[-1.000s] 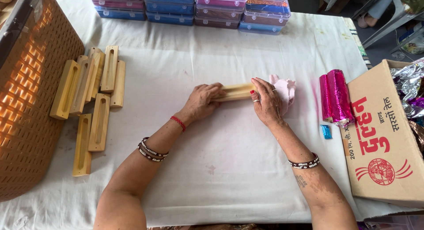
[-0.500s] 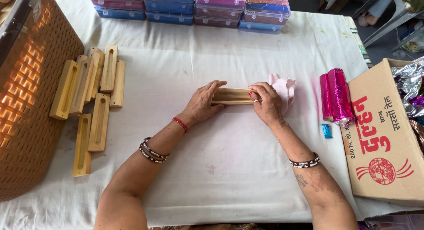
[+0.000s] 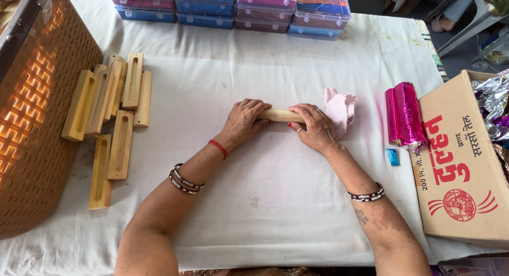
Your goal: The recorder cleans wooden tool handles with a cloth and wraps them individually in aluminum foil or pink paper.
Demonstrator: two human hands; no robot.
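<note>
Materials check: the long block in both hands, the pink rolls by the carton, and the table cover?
Pale oblong block, held by left hand and right hand: looks like unfinished light wood, matte. Shiny magenta rolls: likely metallic foil, crinkled and glinting. White table cover: seems woven cloth, matte, faintly stained.

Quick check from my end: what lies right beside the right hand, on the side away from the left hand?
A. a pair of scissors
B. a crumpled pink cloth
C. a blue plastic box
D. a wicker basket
B. The crumpled pink cloth lies against the right hand, which shares the wooden block with the left hand; the boxes sit at the far edge and the basket far left.
</note>
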